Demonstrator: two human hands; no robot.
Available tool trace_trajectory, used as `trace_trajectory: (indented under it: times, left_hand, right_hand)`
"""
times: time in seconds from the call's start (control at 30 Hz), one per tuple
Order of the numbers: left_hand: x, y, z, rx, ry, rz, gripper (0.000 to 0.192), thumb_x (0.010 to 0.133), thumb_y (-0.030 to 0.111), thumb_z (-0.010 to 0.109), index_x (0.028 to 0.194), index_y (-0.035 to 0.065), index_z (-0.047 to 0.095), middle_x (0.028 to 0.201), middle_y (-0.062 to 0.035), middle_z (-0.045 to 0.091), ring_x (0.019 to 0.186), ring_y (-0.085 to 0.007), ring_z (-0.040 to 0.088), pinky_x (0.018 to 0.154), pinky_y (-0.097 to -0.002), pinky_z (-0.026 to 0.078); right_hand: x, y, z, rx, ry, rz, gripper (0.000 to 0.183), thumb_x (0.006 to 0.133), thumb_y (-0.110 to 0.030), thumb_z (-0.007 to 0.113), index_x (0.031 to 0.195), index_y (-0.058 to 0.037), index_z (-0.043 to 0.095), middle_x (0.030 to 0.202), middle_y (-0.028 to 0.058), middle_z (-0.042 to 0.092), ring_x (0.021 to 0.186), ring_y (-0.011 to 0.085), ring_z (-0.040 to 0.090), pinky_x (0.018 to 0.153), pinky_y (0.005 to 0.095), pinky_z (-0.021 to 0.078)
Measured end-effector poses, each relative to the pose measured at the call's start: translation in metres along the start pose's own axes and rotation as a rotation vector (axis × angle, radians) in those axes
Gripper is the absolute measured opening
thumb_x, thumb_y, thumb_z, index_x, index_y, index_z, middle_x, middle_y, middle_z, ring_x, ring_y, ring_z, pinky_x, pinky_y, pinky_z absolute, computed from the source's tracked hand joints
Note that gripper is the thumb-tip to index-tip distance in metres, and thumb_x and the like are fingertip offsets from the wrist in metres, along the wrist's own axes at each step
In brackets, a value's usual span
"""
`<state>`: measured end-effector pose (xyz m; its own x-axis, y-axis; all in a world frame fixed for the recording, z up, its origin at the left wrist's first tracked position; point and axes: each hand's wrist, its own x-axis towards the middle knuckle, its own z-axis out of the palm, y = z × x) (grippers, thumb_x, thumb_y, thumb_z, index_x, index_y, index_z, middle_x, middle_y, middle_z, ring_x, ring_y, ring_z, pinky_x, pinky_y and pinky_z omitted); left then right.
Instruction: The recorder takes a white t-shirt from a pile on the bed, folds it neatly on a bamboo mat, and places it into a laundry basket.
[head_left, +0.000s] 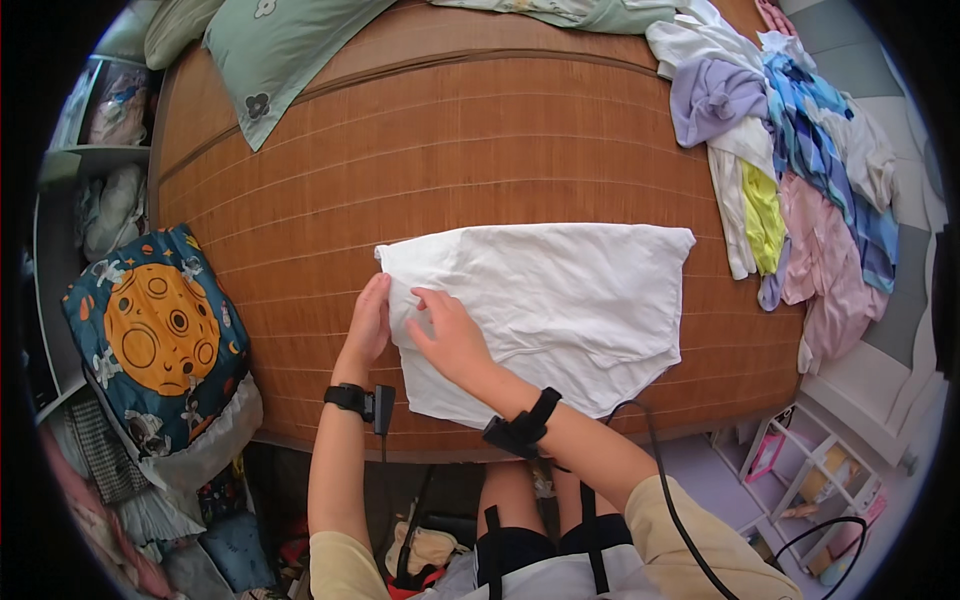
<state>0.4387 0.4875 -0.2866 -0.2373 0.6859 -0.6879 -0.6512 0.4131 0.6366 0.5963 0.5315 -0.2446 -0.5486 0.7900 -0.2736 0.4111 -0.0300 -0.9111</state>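
A white cloth garment (540, 300), folded into a wide flat shape with some wrinkles, lies on a brown slatted mat (480, 150). My left hand (371, 319) rests at the garment's left edge, its fingers together and pointing away from me; whether it pinches the fabric is hard to tell. Just to the right, my right hand (450, 334) is over the left part of the garment, with thumb and fingers apart and nothing between them. Both wrists wear black straps with small devices.
A heap of clothes (810, 210) spreads along the right edge. At the top left lies a green pillow (300, 60). A space-patterned bag (165, 322) stands at the left, near shelves. A black cable (660, 457) loops by my right arm. A white rack (795, 480) stands lower right.
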Motion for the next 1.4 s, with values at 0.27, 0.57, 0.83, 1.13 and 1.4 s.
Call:
trace_trajectory:
  times: [0.27,0.57,0.83,1.13,1.4]
  left_hand:
    - [0.004,-0.012,-0.019,-0.19,-0.104,-0.305,0.035,0.099,0.03,0.043,0.118,0.0032,0.055,0.116,-0.0081,0.06,0.106,-0.0177,0.058,0.092,-0.0329,0.047]
    - [0.001,-0.027,-0.02,-0.399,-0.135,-0.398,0.029,0.098,0.02,0.04,0.116,-0.0006,0.052,0.116,-0.0107,0.059,0.105,-0.0195,0.058,0.089,-0.0331,0.05]
    - [0.021,-0.025,-0.008,-0.331,-0.184,-0.367,0.036,0.099,0.022,0.039,0.122,-0.0018,0.052,0.12,-0.0135,0.058,0.108,-0.0218,0.057,0.093,-0.0347,0.046]
    - [0.013,-0.009,0.01,-0.15,0.037,-0.646,0.038,0.096,0.031,0.047,0.114,-0.0004,0.058,0.108,-0.0124,0.063,0.09,-0.0188,0.064,0.069,-0.0313,0.056]
    - [-0.007,-0.107,-0.094,0.664,-0.355,-0.074,0.046,0.1,0.04,0.036,0.132,0.0073,0.043,0.128,-0.0088,0.052,0.113,-0.0201,0.053,0.092,-0.0343,0.046]
  right_hand:
    - [0.01,-0.019,0.031,-0.354,0.142,-0.071,0.047,0.074,-0.022,0.068,0.115,-0.0048,0.054,0.098,0.0115,0.054,0.09,0.0301,0.05,0.076,0.039,0.0442]
    - [0.016,-0.007,0.041,-0.436,0.266,-0.099,0.034,0.067,-0.011,0.065,0.101,-0.0073,0.062,0.091,0.0072,0.056,0.089,0.0277,0.05,0.075,0.0386,0.0397]
    - [0.015,-0.019,0.036,-0.321,0.322,-0.125,0.031,0.067,-0.001,0.063,0.098,-0.0042,0.063,0.088,0.0086,0.059,0.083,0.0286,0.054,0.074,0.0373,0.0439]
    - [0.019,-0.021,0.029,-0.243,0.329,-0.168,0.035,0.068,-0.002,0.064,0.103,-0.0044,0.062,0.092,0.0078,0.058,0.085,0.0268,0.054,0.072,0.0369,0.0433]
    - [0.015,-0.024,0.044,-0.207,0.151,-0.113,0.037,0.08,-0.014,0.062,0.115,-0.0034,0.057,0.108,0.0099,0.059,0.1,0.0286,0.054,0.086,0.0384,0.0428]
